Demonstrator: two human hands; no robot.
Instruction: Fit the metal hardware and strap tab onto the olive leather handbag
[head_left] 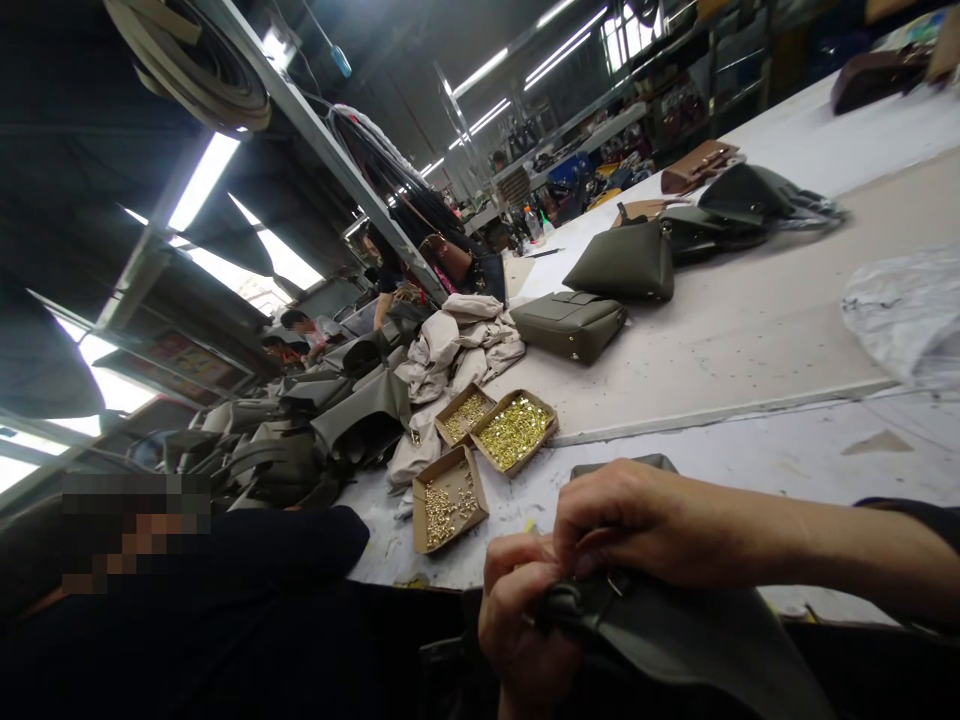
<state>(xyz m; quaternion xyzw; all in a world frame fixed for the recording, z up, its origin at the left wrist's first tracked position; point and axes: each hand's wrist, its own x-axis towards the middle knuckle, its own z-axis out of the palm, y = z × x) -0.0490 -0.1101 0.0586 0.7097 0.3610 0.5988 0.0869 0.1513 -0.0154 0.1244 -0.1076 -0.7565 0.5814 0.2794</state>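
Observation:
A dark olive leather bag lies at the table's near edge, low in the view. My left hand is closed on the bag's edge, its fingers curled round it. From the right, my right hand reaches over and pinches at the same spot, fingertips meeting those of the left. Anything small between the fingertips is hidden. A metal ring or buckle shows on the bag just below my right hand. Ahead and to the left stand cardboard trays of small gold metal parts, the nearest tray holding loose gold studs.
A co-worker in dark clothing sits close on my left. Piled olive bags and beige cloth lie beyond. Finished-looking bags stand on the table ahead, with clear plastic at the right. A metal post slants overhead.

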